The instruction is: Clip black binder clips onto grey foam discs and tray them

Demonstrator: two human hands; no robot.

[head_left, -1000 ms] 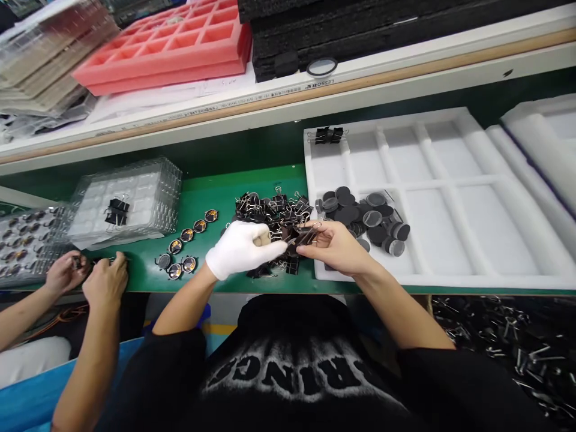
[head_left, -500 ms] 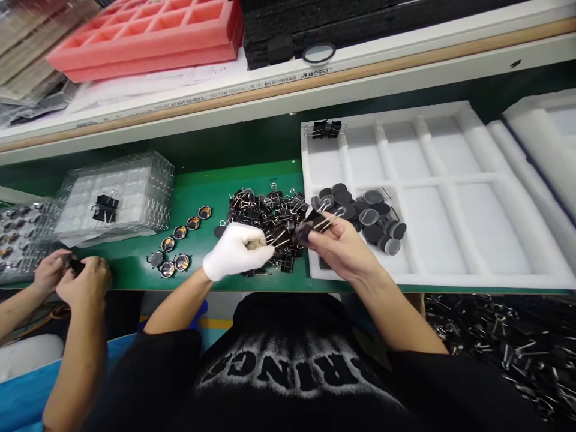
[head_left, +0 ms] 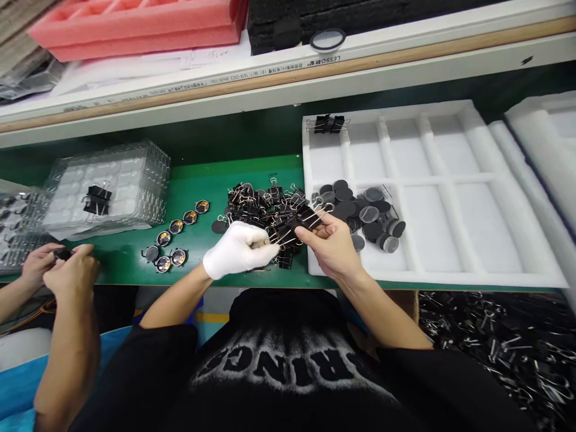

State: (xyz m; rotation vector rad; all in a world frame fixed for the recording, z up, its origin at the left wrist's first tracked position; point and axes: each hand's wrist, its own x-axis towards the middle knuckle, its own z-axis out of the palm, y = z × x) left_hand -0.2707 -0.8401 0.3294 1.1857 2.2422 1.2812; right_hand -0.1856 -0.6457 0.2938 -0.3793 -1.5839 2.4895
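Observation:
My left hand [head_left: 238, 249], in a white glove, pinches the wire handles of black binder clips [head_left: 288, 233] at the near edge of a clip pile. My right hand [head_left: 330, 243] is bare and closed on the black clips at the other end, its thumb in front. Whether a disc sits between these clips cannot be made out. The pile of binder clips [head_left: 254, 204] lies just behind my hands on the green table. Dark round discs [head_left: 373, 213] lie to the right, in and on the white foam tray [head_left: 432, 180].
At left are small round pieces [head_left: 176, 226] in a line and stacked clear trays [head_left: 112, 180] with clips on top. A co-worker's hands [head_left: 67, 264] hold something dark at far left. A shelf edge [head_left: 270, 78] crosses behind; a box of clips [head_left: 499, 348] is at lower right.
My right hand has moved slightly left and turned, bringing its clips against those at my left hand. The view has shifted a little.

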